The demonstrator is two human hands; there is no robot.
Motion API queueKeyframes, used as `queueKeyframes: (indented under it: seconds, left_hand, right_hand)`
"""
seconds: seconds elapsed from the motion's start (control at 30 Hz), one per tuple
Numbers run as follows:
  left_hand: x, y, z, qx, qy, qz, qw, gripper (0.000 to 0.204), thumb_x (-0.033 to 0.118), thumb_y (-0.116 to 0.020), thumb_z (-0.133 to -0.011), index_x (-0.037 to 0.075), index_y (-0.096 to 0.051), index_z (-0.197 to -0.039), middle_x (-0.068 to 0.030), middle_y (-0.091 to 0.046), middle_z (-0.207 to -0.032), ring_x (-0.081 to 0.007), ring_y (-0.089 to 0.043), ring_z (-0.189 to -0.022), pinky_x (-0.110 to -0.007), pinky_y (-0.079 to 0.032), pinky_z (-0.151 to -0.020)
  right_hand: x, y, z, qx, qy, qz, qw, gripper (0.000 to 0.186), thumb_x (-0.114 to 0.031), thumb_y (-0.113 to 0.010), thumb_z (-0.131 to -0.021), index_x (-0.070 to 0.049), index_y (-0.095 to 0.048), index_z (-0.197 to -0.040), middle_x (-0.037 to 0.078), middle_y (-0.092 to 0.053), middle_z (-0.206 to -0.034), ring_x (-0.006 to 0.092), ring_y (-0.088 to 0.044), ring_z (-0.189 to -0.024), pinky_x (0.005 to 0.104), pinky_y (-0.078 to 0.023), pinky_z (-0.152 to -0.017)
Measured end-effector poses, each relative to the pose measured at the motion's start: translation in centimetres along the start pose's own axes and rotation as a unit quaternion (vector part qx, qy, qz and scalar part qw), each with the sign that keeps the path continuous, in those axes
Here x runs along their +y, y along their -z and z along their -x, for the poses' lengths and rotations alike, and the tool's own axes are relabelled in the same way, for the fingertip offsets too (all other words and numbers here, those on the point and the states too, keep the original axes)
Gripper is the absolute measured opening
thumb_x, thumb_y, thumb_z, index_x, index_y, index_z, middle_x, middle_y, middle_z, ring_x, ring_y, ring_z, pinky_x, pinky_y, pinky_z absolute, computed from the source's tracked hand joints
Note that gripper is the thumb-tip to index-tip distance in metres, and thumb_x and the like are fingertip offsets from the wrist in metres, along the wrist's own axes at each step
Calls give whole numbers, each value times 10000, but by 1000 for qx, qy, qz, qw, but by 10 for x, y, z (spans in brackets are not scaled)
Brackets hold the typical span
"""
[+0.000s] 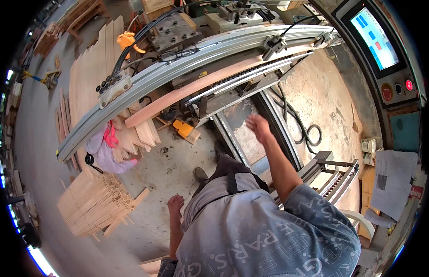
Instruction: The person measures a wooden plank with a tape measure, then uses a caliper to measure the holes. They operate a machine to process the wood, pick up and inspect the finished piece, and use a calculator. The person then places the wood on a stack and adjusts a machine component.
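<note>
My right hand point(258, 128) reaches forward over the machine's lower frame, fingers stretched out and holding nothing. It is a little blurred. Ahead of it a long wooden strip point(191, 91) lies along the machine, beneath a curved-looking aluminium rail point(173, 69). A metal clamp point(273, 46) sits on the rail near the strip's far right part. My left hand point(176, 203) hangs low at my left side, its fingers curled in with nothing seen in them. The stack of wooden strips point(99, 203) on the floor is the closest thing to its left.
A control panel with a lit screen point(373, 39) and a red button point(409, 85) stands at right. A black hose point(300, 124) coils on the floor. Long boards point(92, 74) lie beyond the rail, with a pale cloth point(108, 152) near its left end. A roller rack point(334, 180) stands right.
</note>
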State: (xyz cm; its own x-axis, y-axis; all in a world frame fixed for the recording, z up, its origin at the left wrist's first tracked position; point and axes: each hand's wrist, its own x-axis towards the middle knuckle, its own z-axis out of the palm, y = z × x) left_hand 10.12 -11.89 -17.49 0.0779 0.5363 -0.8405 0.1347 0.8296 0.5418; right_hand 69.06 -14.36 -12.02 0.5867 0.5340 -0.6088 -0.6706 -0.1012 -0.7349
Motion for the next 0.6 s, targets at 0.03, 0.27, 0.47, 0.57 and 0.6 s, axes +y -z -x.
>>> queueKeyframes:
  seconds: [0.03,0.27,0.47,0.57,0.6]
  left_hand:
    - [11,-6,-4,0,-1,1,1000,306,153,-688,-923,21,-638,-1195,-135,-725,-1076,-240,-713,-957,-327,-574,-785]
    - [126,-97,-37,-68,-67,137,986,348,216,-589,-1017,18,-566,-1302,-168,-666,-1243,-302,-659,-1137,-434,-549,-985]
    - [235,-196,-52,-103,-108,251,956,431,266,-596,-1025,24,-509,-1370,-203,-537,-1430,-334,-520,-1334,-477,-422,-1149]
    - [280,-228,-61,-122,-104,324,932,521,293,-602,-1026,8,-437,-1430,-222,-482,-1483,-345,-451,-1402,-487,-383,-1187]
    - [296,-241,-66,-140,-100,353,920,550,300,-604,-1025,4,-414,-1448,-227,-471,-1492,-349,-435,-1417,-490,-374,-1196]
  right_hand:
    - [-26,-13,-9,-10,26,3,1000,477,-195,-537,-1036,-4,-459,-1466,161,-589,-1402,274,-618,-1210,391,-521,-1020]
    - [-137,-93,-82,-53,139,-98,984,621,-102,-523,-1010,9,-280,-1571,171,-380,-1577,282,-491,-1363,421,-509,-1062]
    - [-145,-128,-127,15,250,-71,966,735,65,-444,-928,-30,-186,-1610,111,-313,-1642,223,-412,-1422,334,-408,-1099]
    - [-135,-121,-157,9,301,-89,950,769,119,-400,-889,9,-144,-1606,121,-306,-1643,220,-323,-1494,317,-296,-1175]
    - [-136,-124,-157,23,298,-95,950,775,116,-402,-887,10,-136,-1607,124,-294,-1649,218,-304,-1507,320,-288,-1181]
